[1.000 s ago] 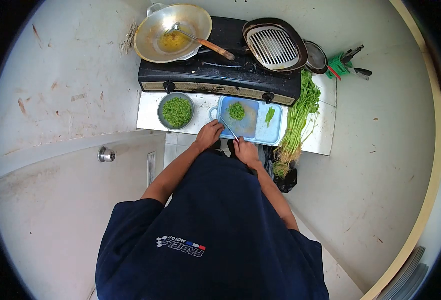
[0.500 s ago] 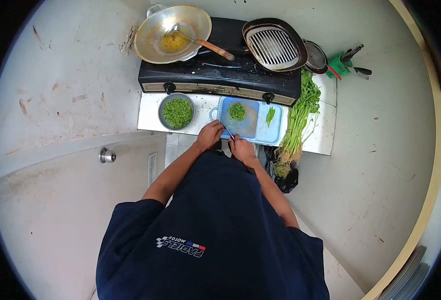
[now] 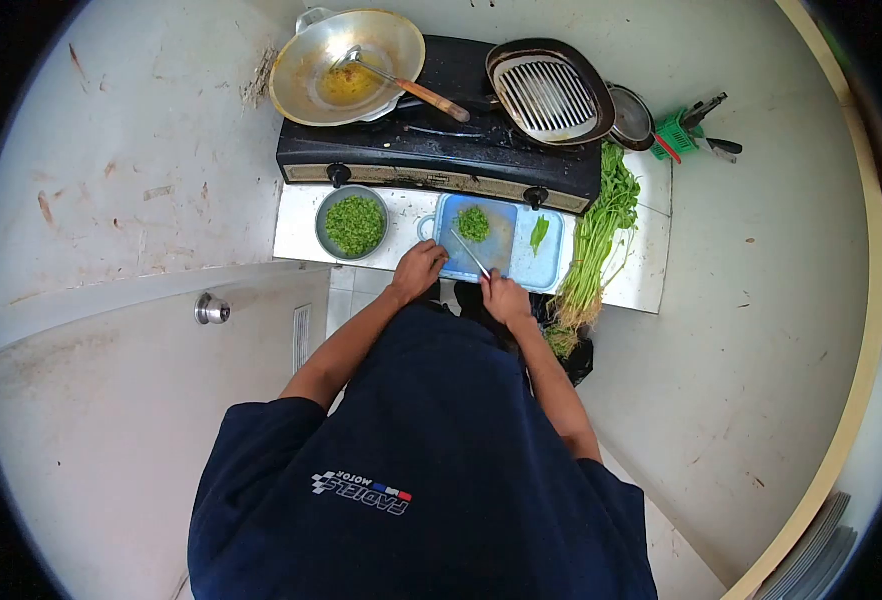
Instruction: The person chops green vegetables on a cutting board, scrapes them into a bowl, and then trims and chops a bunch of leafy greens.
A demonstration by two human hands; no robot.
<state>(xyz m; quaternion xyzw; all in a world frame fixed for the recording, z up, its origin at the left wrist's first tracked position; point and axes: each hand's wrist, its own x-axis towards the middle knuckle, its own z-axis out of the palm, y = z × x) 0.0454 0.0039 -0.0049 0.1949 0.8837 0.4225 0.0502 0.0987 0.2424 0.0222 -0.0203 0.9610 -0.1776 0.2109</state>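
My right hand (image 3: 506,297) is closed around the handle of a knife (image 3: 472,254), whose blade points up and left over the blue cutting board (image 3: 507,258). At the board's lower left edge rests my left hand (image 3: 421,268), its fingers bent together; whatever they hold is too small to make out. Just beyond the blade lies a small pile of chopped greens (image 3: 473,223). A few whole green leaves (image 3: 540,233) lie on the board's right section. Left of the board stands a grey bowl (image 3: 322,233) full of chopped greens.
Behind the board is a black stove (image 3: 441,155) carrying a wok (image 3: 296,85) with a ladle (image 3: 431,97) and a grill pan (image 3: 549,95). A bunch of rooted greens (image 3: 596,240) lies to the right. A green basket (image 3: 676,133) holds utensils at the wall.
My right hand has moved right with the knife, away from my left hand. The blade has shifted right, nearer the chopped pile. My left hand has barely moved.
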